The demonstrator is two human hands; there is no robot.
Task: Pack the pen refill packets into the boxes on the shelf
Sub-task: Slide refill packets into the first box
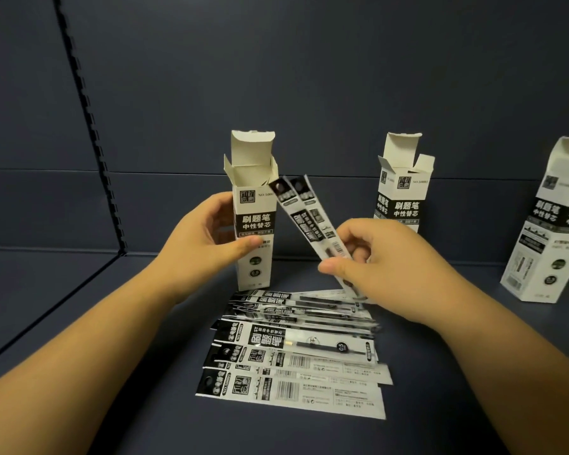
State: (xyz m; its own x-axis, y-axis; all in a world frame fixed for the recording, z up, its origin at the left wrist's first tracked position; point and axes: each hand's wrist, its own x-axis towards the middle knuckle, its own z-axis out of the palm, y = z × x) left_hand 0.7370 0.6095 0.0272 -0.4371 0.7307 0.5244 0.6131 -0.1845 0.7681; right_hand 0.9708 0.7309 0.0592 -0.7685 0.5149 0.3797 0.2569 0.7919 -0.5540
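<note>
Nearest: a fanned heap of flat black-and-white plastic pen refill packets (293,359) lies on the dark blue-grey shelf board (79,323); several overlap, the closest lying printed side up with a barcode showing; none of these is packed yet.

Above the heap, right hand (378,261) pinches two long narrow packets (312,224) between thumb and fingers at their lower ends; the pair slants up and left, top ends just beside the mouth of the box but not yet inside it.

Left hand (207,238) grips the tall white-and-black cardboard box (255,224) from its left side, thumb across the front panel; box upright on the shelf, top flaps standing open; edges of something pale show inside the mouth, cannot tell what.

Farther right, second open box (399,195) stands by the back wall; third open box (549,231) at the right edge, both well apart from the hands.

Risks, judged: the two packet tips are splayed, so one could catch on the side flap and buckle or miss the mouth; a low pinch gives little control of the tops; pushing against the rim could tip the light box if the left grip slackens.
</note>
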